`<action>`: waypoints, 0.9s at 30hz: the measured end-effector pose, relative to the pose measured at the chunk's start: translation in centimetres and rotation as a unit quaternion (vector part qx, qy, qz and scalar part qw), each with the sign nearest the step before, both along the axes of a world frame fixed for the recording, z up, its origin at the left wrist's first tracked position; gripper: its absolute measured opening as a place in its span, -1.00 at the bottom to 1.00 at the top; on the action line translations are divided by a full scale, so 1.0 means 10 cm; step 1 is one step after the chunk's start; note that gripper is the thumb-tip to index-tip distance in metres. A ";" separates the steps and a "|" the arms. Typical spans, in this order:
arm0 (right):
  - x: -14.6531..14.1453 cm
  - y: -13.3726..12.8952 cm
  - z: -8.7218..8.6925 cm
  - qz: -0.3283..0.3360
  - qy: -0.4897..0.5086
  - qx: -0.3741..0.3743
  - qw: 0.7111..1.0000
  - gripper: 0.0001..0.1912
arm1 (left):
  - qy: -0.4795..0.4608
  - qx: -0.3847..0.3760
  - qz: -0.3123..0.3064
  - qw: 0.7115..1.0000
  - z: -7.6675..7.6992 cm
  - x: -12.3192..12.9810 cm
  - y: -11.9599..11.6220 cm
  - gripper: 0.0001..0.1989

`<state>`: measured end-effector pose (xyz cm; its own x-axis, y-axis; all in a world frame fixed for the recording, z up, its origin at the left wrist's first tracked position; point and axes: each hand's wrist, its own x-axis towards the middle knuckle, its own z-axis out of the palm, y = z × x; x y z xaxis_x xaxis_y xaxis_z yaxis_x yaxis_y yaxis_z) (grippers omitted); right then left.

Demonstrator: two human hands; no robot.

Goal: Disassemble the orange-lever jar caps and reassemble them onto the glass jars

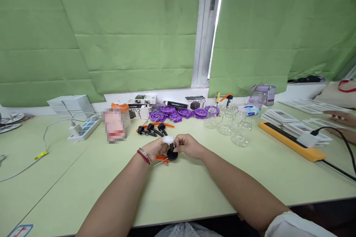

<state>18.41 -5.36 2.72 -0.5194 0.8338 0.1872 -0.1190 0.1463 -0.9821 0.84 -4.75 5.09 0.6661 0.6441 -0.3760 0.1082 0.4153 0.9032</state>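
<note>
Near the middle of the pale green table, my left hand (157,149) grips a black part (172,154) with a round base, a short stem and a white disc (168,139) on top. An orange strip (162,159) and a thin metal rod stick out beneath that hand. The fingers of my right hand (187,145) are pinched at the stem from the right side. Just beyond my hands lie several black parts with round caps (151,129) and another orange strip (164,124).
Behind are purple wheel-shaped pieces (183,113) and small boxes (139,113). Clear glass vessels (226,126) stand right of centre. An orange power strip (292,142), paper stacks (282,116) and another person's hands (343,118) are far right. A white power strip (88,127) lies left.
</note>
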 end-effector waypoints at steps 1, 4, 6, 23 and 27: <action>0.00 0.00 0.00 0.000 0.001 -0.002 1.000 -0.65 | 0.000 0.001 0.000 1.000 0.00 0.00 0.00 -0.55; 0.00 0.00 0.00 0.006 -0.001 -0.005 1.000 -0.66 | -0.002 0.009 0.000 1.000 -0.01 -0.01 0.00 -0.54; 0.00 0.00 0.00 0.005 -0.003 -0.002 1.000 -0.66 | -0.003 0.008 -0.003 1.000 -0.01 -0.01 0.00 -0.54; 0.00 0.02 -0.03 0.003 0.003 -0.006 1.000 -0.67 | -0.007 0.006 -0.012 1.000 -0.05 -0.01 0.03 -0.54; 0.00 0.02 -0.02 -0.003 0.006 -0.006 1.000 -0.67 | -0.012 0.005 -0.012 1.000 -0.04 -0.01 0.03 -0.54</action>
